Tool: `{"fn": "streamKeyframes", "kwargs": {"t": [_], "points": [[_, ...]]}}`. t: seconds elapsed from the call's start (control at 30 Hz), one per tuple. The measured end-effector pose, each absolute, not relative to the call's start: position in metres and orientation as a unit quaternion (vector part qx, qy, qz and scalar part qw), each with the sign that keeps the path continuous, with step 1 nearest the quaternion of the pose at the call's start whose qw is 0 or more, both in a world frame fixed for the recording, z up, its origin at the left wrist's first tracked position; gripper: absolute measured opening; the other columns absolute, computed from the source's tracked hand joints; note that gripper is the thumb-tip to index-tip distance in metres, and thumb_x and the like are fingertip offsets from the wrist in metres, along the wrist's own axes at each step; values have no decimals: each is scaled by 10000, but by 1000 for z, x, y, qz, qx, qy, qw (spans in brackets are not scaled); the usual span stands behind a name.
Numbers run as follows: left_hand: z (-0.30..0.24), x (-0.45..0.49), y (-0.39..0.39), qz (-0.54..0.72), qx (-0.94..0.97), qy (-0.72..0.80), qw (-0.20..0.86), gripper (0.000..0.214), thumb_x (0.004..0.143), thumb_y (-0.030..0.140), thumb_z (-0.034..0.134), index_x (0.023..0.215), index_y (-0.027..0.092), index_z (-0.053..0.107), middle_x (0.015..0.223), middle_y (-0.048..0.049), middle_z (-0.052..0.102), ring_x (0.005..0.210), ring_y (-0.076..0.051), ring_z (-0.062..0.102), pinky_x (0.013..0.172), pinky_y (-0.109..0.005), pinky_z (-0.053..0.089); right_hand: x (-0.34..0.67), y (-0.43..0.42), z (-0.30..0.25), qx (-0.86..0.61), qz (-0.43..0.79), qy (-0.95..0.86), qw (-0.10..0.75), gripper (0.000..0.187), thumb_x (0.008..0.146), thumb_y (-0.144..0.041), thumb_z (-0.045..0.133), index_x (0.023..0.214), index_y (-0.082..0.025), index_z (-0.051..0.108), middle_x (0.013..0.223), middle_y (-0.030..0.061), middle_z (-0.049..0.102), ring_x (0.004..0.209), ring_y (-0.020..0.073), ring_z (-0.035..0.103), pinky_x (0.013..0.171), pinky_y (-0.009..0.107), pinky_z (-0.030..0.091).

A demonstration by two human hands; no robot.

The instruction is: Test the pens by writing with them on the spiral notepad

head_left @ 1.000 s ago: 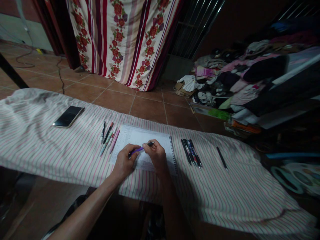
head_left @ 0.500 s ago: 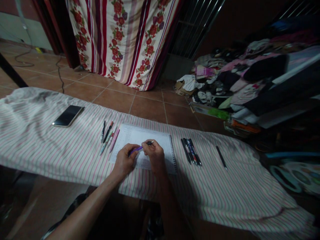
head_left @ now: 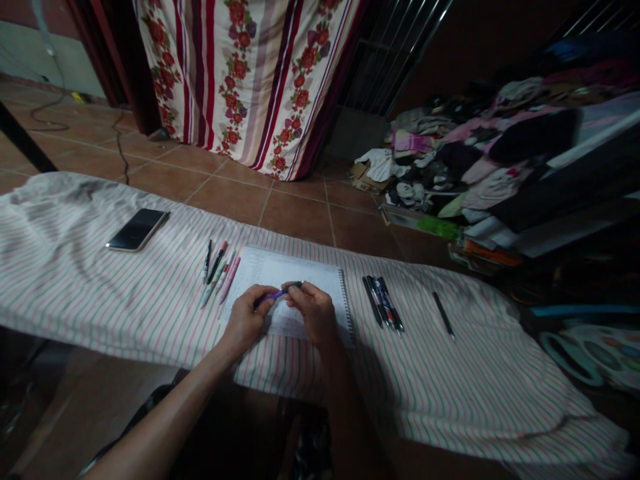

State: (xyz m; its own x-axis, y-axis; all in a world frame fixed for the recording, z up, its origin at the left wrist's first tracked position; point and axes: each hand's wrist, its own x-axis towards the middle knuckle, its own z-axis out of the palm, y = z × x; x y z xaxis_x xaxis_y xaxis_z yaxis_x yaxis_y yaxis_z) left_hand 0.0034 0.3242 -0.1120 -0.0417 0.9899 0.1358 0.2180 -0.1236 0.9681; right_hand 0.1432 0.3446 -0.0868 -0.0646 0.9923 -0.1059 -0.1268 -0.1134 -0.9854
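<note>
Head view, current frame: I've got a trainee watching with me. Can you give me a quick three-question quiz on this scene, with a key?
1. True or false: the left hand and the right hand both touch the purple pen.
2. Which lies farthest to the person's left on the striped cloth? A: the notebook; B: the lone black pen; C: the phone.
3. Fill the gap: the notebook's spiral binding runs along its ____ edge, as the person sees it.

Key: 1 true; 2 C; 3 right.
</note>
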Motion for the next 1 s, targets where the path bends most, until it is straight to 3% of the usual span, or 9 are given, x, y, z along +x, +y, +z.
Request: {"fn": "streamKeyframes", "kwargs": {"t": [0.2,0.43,0.67,1.0], "points": [[-107,6,322,459,608,540,358,182,785,191,491,926,161,601,857,-41,615,812,-161,562,744,-291,430,137,347,-89,-560,453,-485,496,224,625,-385,645,590,-187,545,509,-21,607,461,117,552,493,227,448],[-104,9,319,426,650,543,319,174,798,160,468,925,174,586,870,-42,600,830,-164,548,759,-301,425,136,347,-92,-604,333,-547,475,304,690,-460,564,539,-206,493,390,-58,492,393,104,485,446,211,379],[-104,9,317,448,685,488,303,317,819,155,459,1118,196,557,917,-44,586,871,-163,528,794,-302,407,140,349,-96,-614,301,-576,448,412,707,-528,525,464,-201,467,372,-56,414,397,96,405,460,220,334],[-112,13,317,448,671,482,341,355,820,158,456,1128,264,597,724,0,481,724,-137,479,692,-260,395,141,348,-92,-615,291,-578,452,438,700,-530,523,423,-203,433,395,-53,387,414,86,359,461,229,304]]}}
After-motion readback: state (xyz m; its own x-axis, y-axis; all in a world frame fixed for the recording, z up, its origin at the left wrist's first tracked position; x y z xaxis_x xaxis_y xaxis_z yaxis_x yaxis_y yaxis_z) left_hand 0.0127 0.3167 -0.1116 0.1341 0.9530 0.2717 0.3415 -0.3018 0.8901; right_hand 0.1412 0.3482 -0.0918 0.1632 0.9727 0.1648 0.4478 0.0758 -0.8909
